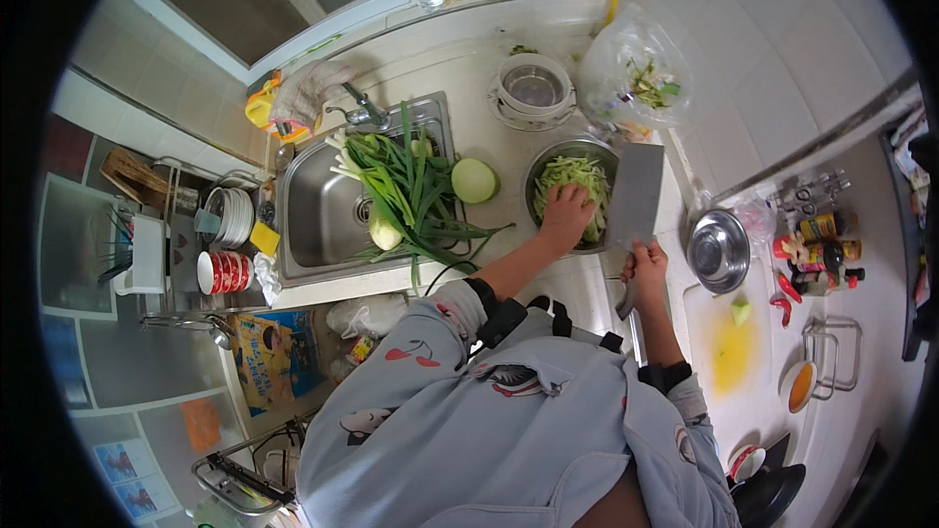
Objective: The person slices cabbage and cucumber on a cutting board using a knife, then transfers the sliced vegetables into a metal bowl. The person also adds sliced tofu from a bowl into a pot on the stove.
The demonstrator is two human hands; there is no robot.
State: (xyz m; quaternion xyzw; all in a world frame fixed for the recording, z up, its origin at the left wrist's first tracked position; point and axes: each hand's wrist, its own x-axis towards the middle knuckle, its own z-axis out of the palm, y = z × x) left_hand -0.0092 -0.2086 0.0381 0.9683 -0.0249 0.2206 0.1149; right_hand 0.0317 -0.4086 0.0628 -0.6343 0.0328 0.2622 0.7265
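A metal bowl [529,198] of pale green vegetable shreds [584,174] stands on the counter ahead of me. My left hand [567,217] lies on the shreds, its fingers slightly apart and pointing away from me; the fingertips partly sink among them. In my right hand [647,269] is a cleaver [636,186], gripped by its handle. Its broad blade rises beside the bowl's right edge, overlapping the rim in view. To the left, a cut round green vegetable [474,181] sits at the sink's edge, near a heap of green onions [401,186].
The steel sink [318,205] lies left, under a faucet [364,110]. Behind the bowl stand a white pot [534,85] and a plastic bag [641,64] with scraps. At right are an empty metal bowl [719,251], a stained cutting board [704,332], red peppers [781,311] and seasoning bottles [827,254].
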